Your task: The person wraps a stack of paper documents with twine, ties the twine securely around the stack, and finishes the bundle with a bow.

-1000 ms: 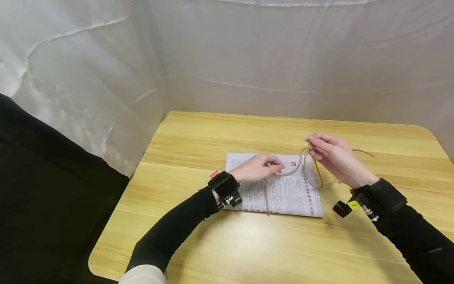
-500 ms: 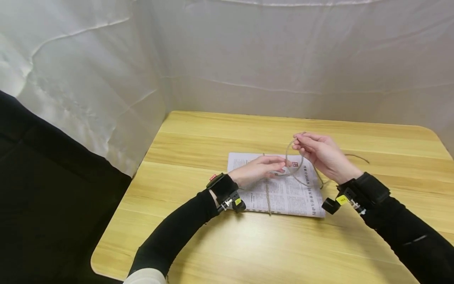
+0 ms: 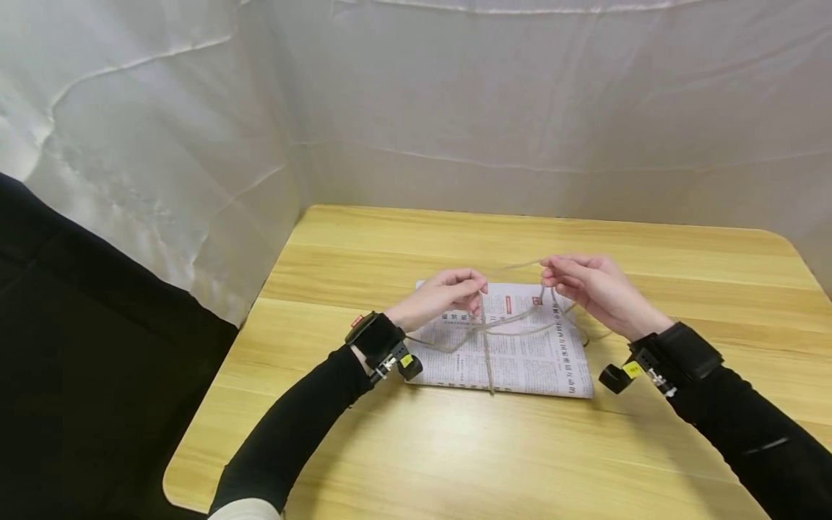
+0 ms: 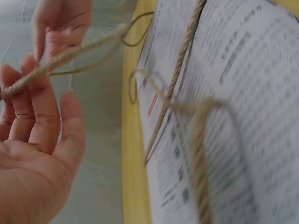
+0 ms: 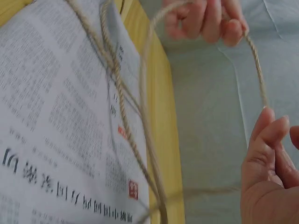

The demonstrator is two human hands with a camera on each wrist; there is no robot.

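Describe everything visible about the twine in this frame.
The twine is a thin, tan, twisted cord that looks like jute. One run crosses the folded newspaper from near edge to far edge, and other strands cross it sideways near the middle. Loose lengths rise off the paper to both hands: the left hand pinches one stretch, the right hand pinches another, with a span hanging between them above the wooden table.
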